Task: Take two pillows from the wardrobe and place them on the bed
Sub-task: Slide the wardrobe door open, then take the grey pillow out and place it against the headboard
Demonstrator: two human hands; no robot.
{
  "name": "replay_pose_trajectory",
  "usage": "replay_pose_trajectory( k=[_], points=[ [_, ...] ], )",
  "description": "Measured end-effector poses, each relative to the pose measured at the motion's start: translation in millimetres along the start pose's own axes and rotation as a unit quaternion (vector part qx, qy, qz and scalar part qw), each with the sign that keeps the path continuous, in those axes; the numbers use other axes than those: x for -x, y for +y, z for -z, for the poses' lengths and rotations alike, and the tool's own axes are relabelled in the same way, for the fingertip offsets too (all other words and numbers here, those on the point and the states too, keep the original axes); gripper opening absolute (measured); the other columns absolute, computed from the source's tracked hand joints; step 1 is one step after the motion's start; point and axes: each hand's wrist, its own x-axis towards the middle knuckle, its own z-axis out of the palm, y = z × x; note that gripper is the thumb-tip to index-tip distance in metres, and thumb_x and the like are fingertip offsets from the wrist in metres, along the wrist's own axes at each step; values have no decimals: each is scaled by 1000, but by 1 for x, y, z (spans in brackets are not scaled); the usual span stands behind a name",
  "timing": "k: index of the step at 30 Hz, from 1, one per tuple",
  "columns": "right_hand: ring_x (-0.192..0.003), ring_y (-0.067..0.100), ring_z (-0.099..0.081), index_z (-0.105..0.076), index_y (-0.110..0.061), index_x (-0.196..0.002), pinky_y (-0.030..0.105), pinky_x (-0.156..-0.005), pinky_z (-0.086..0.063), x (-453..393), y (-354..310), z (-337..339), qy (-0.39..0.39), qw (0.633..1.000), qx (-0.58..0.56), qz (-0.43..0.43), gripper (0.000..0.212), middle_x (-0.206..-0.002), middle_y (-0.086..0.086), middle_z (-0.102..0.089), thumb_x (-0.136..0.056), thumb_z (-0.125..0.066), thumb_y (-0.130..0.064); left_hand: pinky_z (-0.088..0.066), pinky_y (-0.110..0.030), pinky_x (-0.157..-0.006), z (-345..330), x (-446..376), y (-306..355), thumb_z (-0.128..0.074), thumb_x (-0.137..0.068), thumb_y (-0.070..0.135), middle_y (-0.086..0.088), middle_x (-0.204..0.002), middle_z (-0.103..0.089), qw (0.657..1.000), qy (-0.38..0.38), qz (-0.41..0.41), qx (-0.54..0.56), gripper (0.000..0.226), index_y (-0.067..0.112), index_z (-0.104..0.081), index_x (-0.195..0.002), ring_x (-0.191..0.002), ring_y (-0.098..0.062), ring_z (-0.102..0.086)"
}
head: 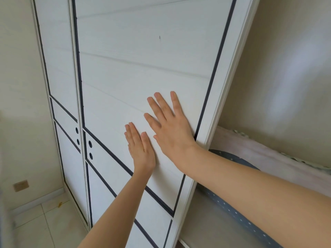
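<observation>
White-painted wardrobe door [136, 68], trimmed in dark lines, filled most of the view. Left hand [141, 149] lay flat against the panel, fingers held close together and pointing up. Right hand [172, 127] pressed flat just beside it and a little higher, fingers spread wide, heel of the palm near the dark trim at the door's right edge. Both palms touching the door, gripping nothing. Second wardrobe door [60, 83] stood to the left, behind the first, with round dark holes near the meeting edges. Open gap at the wardrobe's right edge gave a glimpse of dark blue dotted fabric [238, 215] under the right forearm, with pale pinkish bedding [268, 158] folded above it. Could not tell whether either was a pillow. Beige wall [286, 68] ran on to the right. Pale floor tiles [53, 221] showed at lower left, wall socket [21, 185] low on the left wall.
</observation>
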Motion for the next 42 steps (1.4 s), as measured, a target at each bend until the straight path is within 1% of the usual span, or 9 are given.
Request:
replay_pose_trajectory(
  k=[14,18,21,24,26,28,32,37,42],
  points=[
    [-140,48,21,9,-15,-151,71,-103,17,-12,-7,-3,3,1000,-1,-2,71,-157,21,19,-96,-14,-53,5,-20,-116,11,-15,-18,-18,-106,38,9,-165,5,999,-4,-36,-31,57,22,-1,-158,-149,-1,10],
    [-143,44,15,6,-8,-151,67,-107,14,-9,-2,6,9,998,-61,-13,68,-159,19,9,-95,-16,-41,0,-22,-119,20,-13,-13,-21,-106,37,7,-166,-1,998,-20,-39,-44,57,20,-5,-158,-149,0,5],
    [-146,40,5,-1,-6,-150,62,-111,10,-2,1,17,18,990,-137,-18,67,-160,17,-7,-91,-11,-34,-14,-34,-122,30,-10,-1,-27,-105,38,-2,-163,-22,999,-24,-22,-37,55,17,-22,-156,-150,-12,-15],
    [-145,37,-12,-16,-5,-149,61,-114,-1,19,2,27,65,973,-223,-16,58,-155,14,-28,-96,-23,-26,-42,-50,-106,45,5,14,-32,-104,38,-8,-135,-58,999,-12,-31,-8,43,16,-51,-136,-127,-25,-52],
    [-143,34,-23,-27,-5,-146,57,-115,-10,40,1,32,111,958,-263,-15,53,-149,13,-39,-97,-33,-22,-47,-55,-97,52,21,22,-35,-104,38,-13,-122,-64,998,-11,-57,-11,39,14,-56,-127,-117,-31,-58],
    [-140,32,-32,-38,-5,-142,51,-114,-18,63,3,33,144,940,-310,-20,48,-142,12,-49,-96,-36,-19,-48,-49,-98,55,40,31,-38,-104,38,-7,-120,-65,996,-17,-90,-11,36,16,-56,-126,-116,-26,-59],
    [-130,33,-44,-51,-3,-131,47,-111,-29,121,13,24,157,905,-393,-28,40,-130,14,-57,-94,-45,-17,-43,-20,-94,49,85,48,-38,-102,30,14,-116,-63,988,3,-155,5,26,28,-58,-119,-113,-13,-58],
    [-127,28,-46,-55,-5,-129,42,-110,-32,199,22,-6,62,880,-465,-79,38,-128,10,-59,-95,-45,-20,-47,-25,-78,24,144,55,-41,-98,30,19,-104,-56,979,-27,-201,-11,22,32,-55,-115,-101,-8,-58],
    [-122,29,-51,-56,-6,-125,42,-104,-39,250,31,-49,3,876,-465,-125,38,-120,10,-61,-92,-50,-21,-42,-17,-84,-24,197,42,-45,-95,26,21,-98,-53,970,-126,-208,-27,21,26,-58,-110,-97,-8,-56]
  ],
)
